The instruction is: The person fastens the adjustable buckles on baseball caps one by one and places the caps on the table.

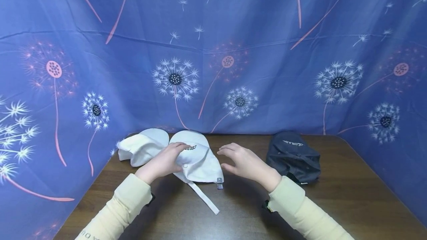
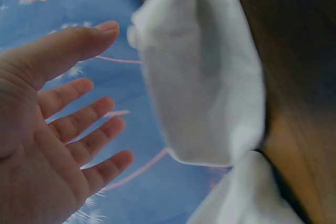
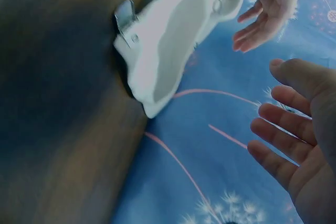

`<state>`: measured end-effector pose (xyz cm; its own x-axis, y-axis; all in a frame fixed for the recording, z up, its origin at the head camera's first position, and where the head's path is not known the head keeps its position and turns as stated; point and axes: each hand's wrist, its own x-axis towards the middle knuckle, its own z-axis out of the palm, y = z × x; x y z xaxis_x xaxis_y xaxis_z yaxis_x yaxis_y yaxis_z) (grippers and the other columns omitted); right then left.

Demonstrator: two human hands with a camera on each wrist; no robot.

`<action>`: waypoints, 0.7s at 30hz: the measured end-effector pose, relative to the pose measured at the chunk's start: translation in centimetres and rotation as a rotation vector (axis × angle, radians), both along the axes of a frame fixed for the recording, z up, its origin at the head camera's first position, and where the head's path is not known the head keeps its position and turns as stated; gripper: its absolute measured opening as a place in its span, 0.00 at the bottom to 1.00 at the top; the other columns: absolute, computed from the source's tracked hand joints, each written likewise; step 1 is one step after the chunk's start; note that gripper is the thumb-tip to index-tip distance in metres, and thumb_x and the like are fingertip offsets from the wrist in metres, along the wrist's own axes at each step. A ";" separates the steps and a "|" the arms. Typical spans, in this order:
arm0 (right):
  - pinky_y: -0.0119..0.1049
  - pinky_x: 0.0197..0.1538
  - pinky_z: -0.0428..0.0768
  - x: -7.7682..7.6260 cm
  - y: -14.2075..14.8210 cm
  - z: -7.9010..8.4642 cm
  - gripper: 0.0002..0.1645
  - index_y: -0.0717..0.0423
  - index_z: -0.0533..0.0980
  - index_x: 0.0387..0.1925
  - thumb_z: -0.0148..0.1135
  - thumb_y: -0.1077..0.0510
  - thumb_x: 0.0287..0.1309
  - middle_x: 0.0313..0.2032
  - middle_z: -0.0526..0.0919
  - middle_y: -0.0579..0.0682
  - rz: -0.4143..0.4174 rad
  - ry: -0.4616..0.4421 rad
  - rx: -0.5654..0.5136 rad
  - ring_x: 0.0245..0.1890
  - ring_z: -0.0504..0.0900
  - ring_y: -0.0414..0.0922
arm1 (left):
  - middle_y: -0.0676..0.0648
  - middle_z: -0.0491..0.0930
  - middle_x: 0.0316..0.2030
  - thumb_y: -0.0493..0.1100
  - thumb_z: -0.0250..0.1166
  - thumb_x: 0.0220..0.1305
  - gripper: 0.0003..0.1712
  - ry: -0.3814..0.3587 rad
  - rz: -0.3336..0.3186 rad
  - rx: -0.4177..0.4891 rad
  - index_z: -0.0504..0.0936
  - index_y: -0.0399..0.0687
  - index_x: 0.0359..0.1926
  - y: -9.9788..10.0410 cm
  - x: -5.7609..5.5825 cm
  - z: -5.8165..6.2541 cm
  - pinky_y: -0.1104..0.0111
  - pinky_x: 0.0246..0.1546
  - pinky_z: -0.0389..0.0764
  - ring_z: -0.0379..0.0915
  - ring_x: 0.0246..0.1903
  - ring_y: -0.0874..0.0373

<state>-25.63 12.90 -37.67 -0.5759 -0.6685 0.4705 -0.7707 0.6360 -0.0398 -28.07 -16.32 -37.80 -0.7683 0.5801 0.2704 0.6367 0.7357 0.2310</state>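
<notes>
Treat the white cap point(image 1: 201, 164) as light and soft, probably stiffer at the brim point(image 1: 190, 135); pinch there and at the rear edge. Lies creased, dark-lettered, with a loose strap point(image 1: 204, 198), on the table point(image 1: 233, 210), between relaxed left hand point(image 1: 165, 161) and right hand point(image 1: 246, 163), without grip in either. Hard to judge any left-side contact.

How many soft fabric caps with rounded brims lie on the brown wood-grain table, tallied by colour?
White: 2 (the leftmost white fabric cap and the white fabric cap with dark lettering)
Dark, near-black: 1 (the dark fabric cap with pale lettering)
Total: 3 caps
</notes>
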 end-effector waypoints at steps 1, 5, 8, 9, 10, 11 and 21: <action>0.39 0.50 0.78 0.0 -0.2 -0.3 0.21 0.55 0.78 0.48 0.68 0.53 0.52 0.49 0.80 0.50 0.005 -0.002 0.000 0.51 0.78 0.45 | 0.36 0.74 0.55 0.35 0.74 0.34 0.42 0.010 0.000 0.002 0.73 0.36 0.57 -0.2 -0.2 -0.3 0.48 0.56 0.68 0.68 0.57 0.40; 0.38 0.50 0.79 0.0 -1.0 -1.5 0.21 0.54 0.79 0.48 0.68 0.52 0.52 0.49 0.80 0.49 0.013 -0.024 0.023 0.51 0.78 0.44 | 0.36 0.76 0.51 0.38 0.77 0.31 0.42 0.068 -0.007 -0.012 0.75 0.34 0.54 -0.8 -0.8 -1.5 0.47 0.53 0.70 0.70 0.54 0.40; 0.38 0.50 0.78 0.0 -1.5 -2.3 0.22 0.53 0.78 0.49 0.68 0.51 0.52 0.49 0.80 0.48 0.007 -0.051 0.044 0.51 0.78 0.43 | 0.36 0.76 0.51 0.40 0.78 0.31 0.41 0.078 -0.017 -0.034 0.76 0.35 0.53 -1.1 -1.3 -2.2 0.47 0.53 0.70 0.70 0.54 0.40; 0.38 0.50 0.78 0.0 -1.6 -2.5 0.22 0.52 0.78 0.49 0.68 0.51 0.52 0.49 0.80 0.48 0.006 -0.063 0.046 0.51 0.78 0.43 | 0.36 0.76 0.52 0.40 0.78 0.32 0.41 0.069 -0.020 -0.041 0.76 0.36 0.54 -1.1 -1.4 -2.4 0.47 0.55 0.69 0.70 0.55 0.40; 0.38 0.50 0.78 0.0 -1.8 -2.8 0.22 0.53 0.78 0.49 0.68 0.51 0.52 0.49 0.80 0.48 0.007 -0.074 0.047 0.51 0.78 0.43 | 0.37 0.76 0.52 0.40 0.78 0.32 0.40 0.075 -0.026 -0.058 0.77 0.36 0.53 -1.2 -1.5 -2.6 0.48 0.55 0.69 0.70 0.55 0.41; 0.38 0.51 0.78 0.0 -1.9 -3.0 0.22 0.52 0.77 0.49 0.68 0.51 0.52 0.49 0.80 0.48 0.005 -0.088 0.050 0.51 0.78 0.43 | 0.37 0.76 0.52 0.41 0.78 0.33 0.39 0.079 -0.035 -0.074 0.77 0.38 0.52 -1.2 -1.6 -2.7 0.48 0.56 0.69 0.70 0.54 0.41; 0.38 0.52 0.77 -0.2 -2.7 -4.2 0.24 0.51 0.76 0.52 0.66 0.49 0.53 0.51 0.78 0.46 -0.005 -0.210 0.096 0.53 0.76 0.43 | 0.49 0.81 0.39 0.37 0.77 0.34 0.22 0.181 -0.186 -0.107 0.85 0.47 0.37 -1.5 -3.8 -4.2 0.59 0.46 0.76 0.76 0.42 0.53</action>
